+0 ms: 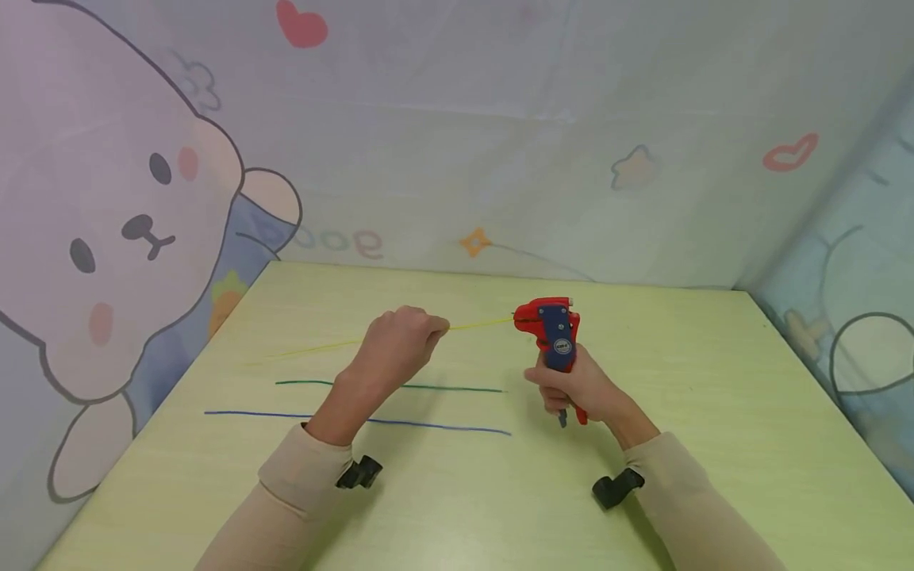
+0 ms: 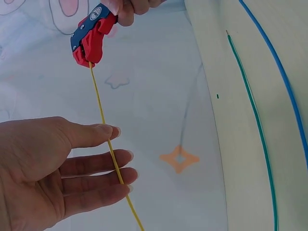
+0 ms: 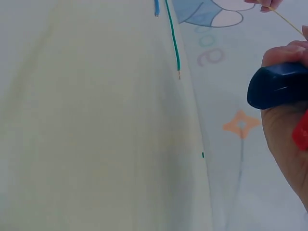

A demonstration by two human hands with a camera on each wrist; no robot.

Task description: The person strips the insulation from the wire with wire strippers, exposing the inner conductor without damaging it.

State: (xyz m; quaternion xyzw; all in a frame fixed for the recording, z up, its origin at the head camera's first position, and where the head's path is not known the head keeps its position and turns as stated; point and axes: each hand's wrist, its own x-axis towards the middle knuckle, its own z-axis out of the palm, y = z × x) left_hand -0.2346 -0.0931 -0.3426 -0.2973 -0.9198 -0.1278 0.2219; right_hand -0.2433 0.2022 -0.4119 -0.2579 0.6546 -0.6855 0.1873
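Since one end of the yellow wire [image 1: 481, 323] sat in the nose of the stripper [image 1: 557, 329], the left hand [image 1: 400, 341] pinched that wire off to the stripper's left, thumb against fingers, likely to keep it straight and steady. Right hand [image 1: 580, 386] was wrapped round the stripper's handles, presumably so a squeeze could work the tool; how hard it squeezed, couldn't tell. Stripper was held up off the table [image 1: 457, 515], probably to leave room for both hands. Green wire [image 1: 450, 388] and blue wire [image 1: 443, 427] lay left of the stripper and nearer the person, roughly parallel, seemingly kept out of the way. Green's stripper-side end showed bare copper [image 3: 179, 75].
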